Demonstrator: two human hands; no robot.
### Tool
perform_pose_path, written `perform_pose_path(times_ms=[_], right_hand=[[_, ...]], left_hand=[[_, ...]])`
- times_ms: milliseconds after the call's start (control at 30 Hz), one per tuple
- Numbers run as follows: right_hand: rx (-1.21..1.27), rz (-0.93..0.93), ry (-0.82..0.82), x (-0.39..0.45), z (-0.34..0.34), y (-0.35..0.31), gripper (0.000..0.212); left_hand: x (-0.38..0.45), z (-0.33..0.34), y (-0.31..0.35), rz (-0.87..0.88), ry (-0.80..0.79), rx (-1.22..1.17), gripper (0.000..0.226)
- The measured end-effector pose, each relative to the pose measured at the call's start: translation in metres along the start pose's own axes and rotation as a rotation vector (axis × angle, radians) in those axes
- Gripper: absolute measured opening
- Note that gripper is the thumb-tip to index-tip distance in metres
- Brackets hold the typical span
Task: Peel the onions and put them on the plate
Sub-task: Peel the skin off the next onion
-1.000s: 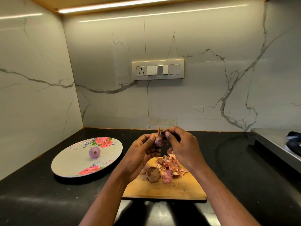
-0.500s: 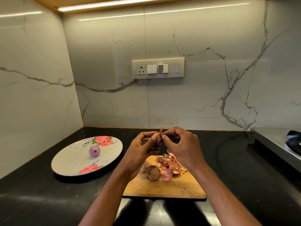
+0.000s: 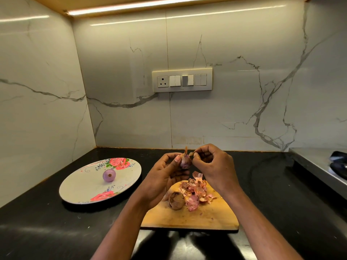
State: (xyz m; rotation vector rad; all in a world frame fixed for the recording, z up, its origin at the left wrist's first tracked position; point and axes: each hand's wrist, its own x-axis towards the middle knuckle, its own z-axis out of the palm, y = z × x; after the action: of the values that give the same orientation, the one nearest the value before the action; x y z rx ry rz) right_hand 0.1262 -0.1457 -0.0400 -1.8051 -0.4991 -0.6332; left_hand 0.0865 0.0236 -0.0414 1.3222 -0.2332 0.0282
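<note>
Onion in hand [image 3: 185,160]: small, purple, partly skinned, dry papery tip sticking up from the top, loose skin hanging off its upper right. It's being held up above the far end of the cutting board [image 3: 189,216], not touching it.

Left hand [image 3: 163,178] is gripping the onion from the left and below, fingers curled round it, thumb lying against its left side. Right hand [image 3: 212,166] is pinching the flap of skin at the onion's top right between thumb and fingertips, other fingers curled in. Both hands are meeting at the onion, right hand slightly higher.

Peeled onion [image 3: 109,175] is sitting on the floral plate [image 3: 80,188], purple and smooth, root end facing the camera, roughly centre of the plate. Plate is lying on the black surface [image 3: 37,228] left of the board, well apart from the hands.

Unpeeled onion [image 3: 176,200] is resting on the board, brown dry skin intact, just below the left hand. Pile of pink skins [image 3: 195,192] is lying right beside it, touching it, under the right hand.
</note>
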Motion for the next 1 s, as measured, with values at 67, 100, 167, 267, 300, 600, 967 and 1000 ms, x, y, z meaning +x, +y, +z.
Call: perform_pose_path(times_ms=[67,100,167,267,300,600,967,1000], right_hand=[[0.018,0.013,-0.007,0.000,-0.001,0.000,0.007],[0.039,0.020,-0.018,0.000,-0.001,-0.001,0.006],[0.130,0.050,-0.063,0.000,-0.002,-0.002,0.006],[0.248,0.072,-0.204,0.000,-0.005,-0.005,0.023],[0.229,0.054,-0.228,0.000,-0.004,-0.005,0.028],[0.094,0.013,-0.111,-0.002,0.006,0.002,0.011],[0.052,0.058,-0.077,-0.002,0.007,0.008,0.013],[0.054,0.057,-0.072,-0.002,0.008,0.008,0.015]], left_hand=[[0.000,0.000,0.000,-0.010,-0.001,-0.041,0.044],[0.000,-0.001,0.000,-0.010,0.007,-0.050,0.042],[0.000,-0.002,0.000,0.001,0.029,-0.048,0.035],[0.001,-0.003,0.000,0.020,0.061,-0.060,0.030],[0.001,-0.003,0.001,0.026,0.068,-0.064,0.030],[0.001,0.001,-0.002,0.047,0.078,0.041,0.047],[0.003,-0.003,-0.005,0.064,0.115,0.092,0.031],[0.003,-0.002,-0.005,0.058,0.111,0.086,0.032]])
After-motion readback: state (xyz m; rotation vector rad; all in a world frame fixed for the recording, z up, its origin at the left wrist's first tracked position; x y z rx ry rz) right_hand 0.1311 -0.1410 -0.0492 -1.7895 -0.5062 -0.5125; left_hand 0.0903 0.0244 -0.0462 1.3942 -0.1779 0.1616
